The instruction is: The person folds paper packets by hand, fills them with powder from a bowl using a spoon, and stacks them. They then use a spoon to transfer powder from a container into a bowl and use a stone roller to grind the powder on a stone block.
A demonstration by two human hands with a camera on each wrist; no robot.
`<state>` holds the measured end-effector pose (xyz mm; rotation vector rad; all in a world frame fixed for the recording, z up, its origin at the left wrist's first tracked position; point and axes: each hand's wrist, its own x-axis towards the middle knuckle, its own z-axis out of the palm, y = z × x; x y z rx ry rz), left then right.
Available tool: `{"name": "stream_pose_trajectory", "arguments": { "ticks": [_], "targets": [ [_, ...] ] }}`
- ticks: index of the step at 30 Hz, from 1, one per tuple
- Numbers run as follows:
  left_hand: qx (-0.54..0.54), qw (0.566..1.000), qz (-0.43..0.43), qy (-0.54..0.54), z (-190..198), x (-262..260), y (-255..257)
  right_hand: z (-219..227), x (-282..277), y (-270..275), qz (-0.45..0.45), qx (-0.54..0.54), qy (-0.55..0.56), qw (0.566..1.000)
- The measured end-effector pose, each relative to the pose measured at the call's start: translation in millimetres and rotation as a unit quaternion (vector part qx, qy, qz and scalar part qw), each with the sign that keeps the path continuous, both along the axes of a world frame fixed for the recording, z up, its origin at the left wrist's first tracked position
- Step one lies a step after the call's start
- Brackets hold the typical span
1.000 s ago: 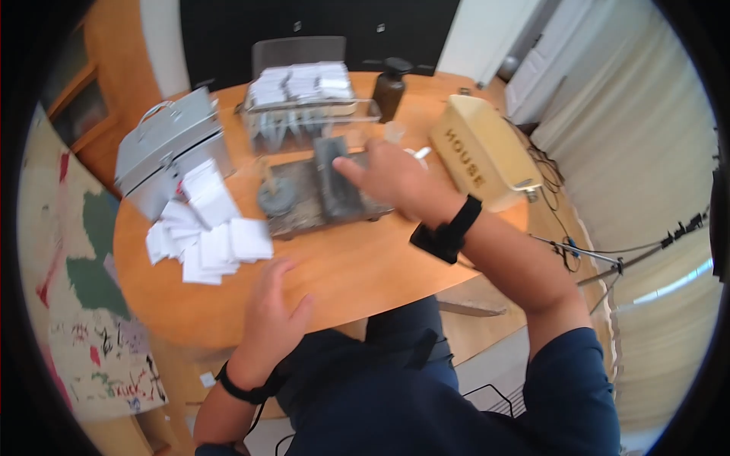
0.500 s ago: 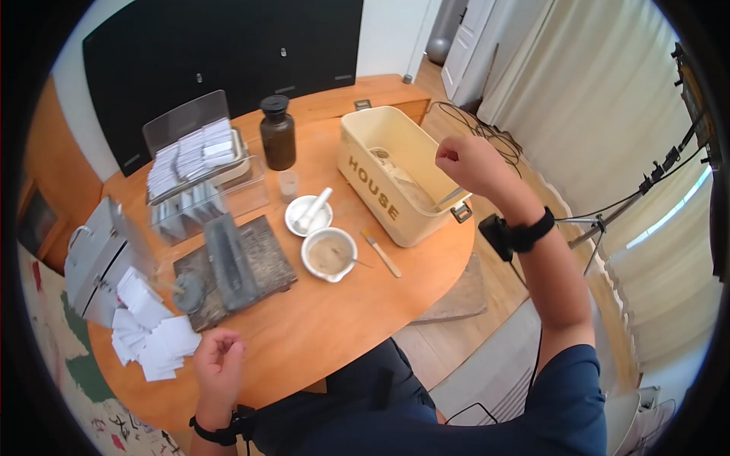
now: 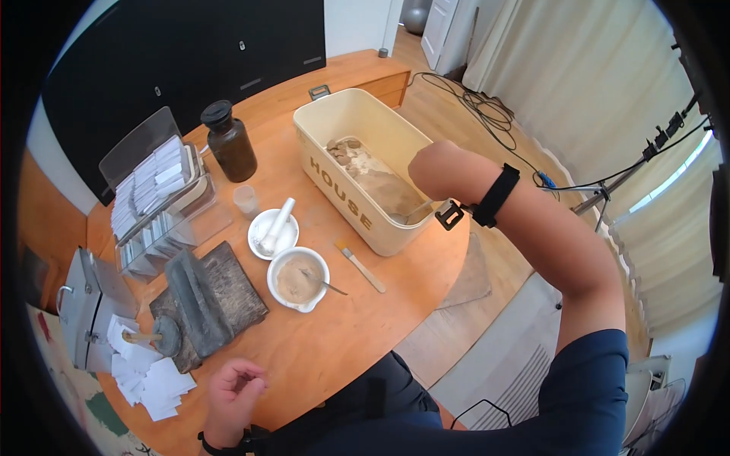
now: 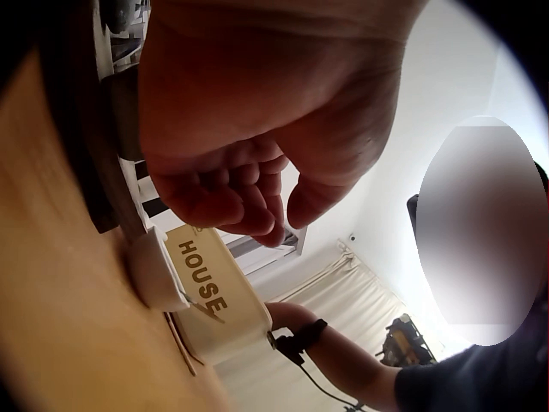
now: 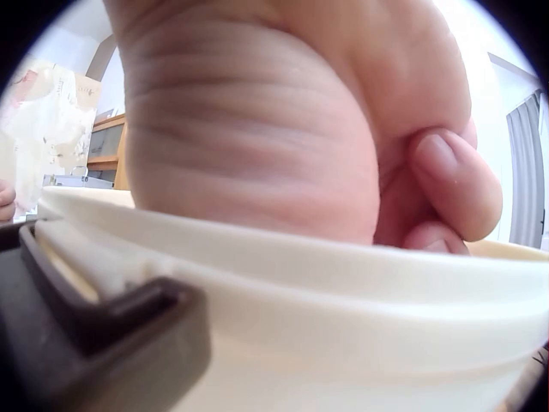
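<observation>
My right hand (image 3: 445, 171) reaches over the near right end of the cream bin (image 3: 341, 181) lettered HOUSE. A long-handled metal utensil (image 3: 414, 212) leans inside the bin, its upper end beneath that hand. The bin holds sandy powder (image 3: 380, 186) and brownish clumps. In the right wrist view the fingers (image 5: 455, 184) are curled behind the rim (image 5: 300, 266); I cannot tell whether they grip the utensil. My left hand (image 3: 234, 395) hovers at the table's near edge, fingers loosely curled and holding nothing.
White bowl (image 3: 317, 262) with tan powder and a spoon; mortar (image 3: 258, 234) with white pestle (image 3: 278, 226); brush (image 3: 362, 267); brown jar (image 3: 230, 144); plastic cup (image 3: 245, 201). Leftward lie a grey trough-shaped block (image 3: 199, 300) on a dark board (image 3: 247, 292), paper packets (image 3: 156, 387) and a metal box (image 3: 87, 304).
My head view has swung right toward the bin. The right hand has moved from above the grey block to the bin, then lowered at its right end. The left hand's fingers have curled.
</observation>
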<state>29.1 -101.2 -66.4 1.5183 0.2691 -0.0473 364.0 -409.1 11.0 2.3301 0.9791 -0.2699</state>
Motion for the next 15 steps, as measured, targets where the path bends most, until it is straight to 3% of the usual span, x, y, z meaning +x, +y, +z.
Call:
{"name": "stream_pose_trajectory", "arguments": {
  "ticks": [10, 14, 15],
  "targets": [
    [-0.003, 0.998, -0.058, 0.006, -12, 15, -6, -6, -1, -7, -0.016, 0.040, 0.039, 0.998],
    [0.008, 0.999, -0.054, 0.003, -9, 16, -10, 18, -1, 2, -0.066, 0.043, 0.053, 0.995],
    [0.058, 0.995, -0.082, 0.004, -9, 15, -6, 25, 0, 5, -0.087, 0.054, 0.043, 0.994]
  ]
}}
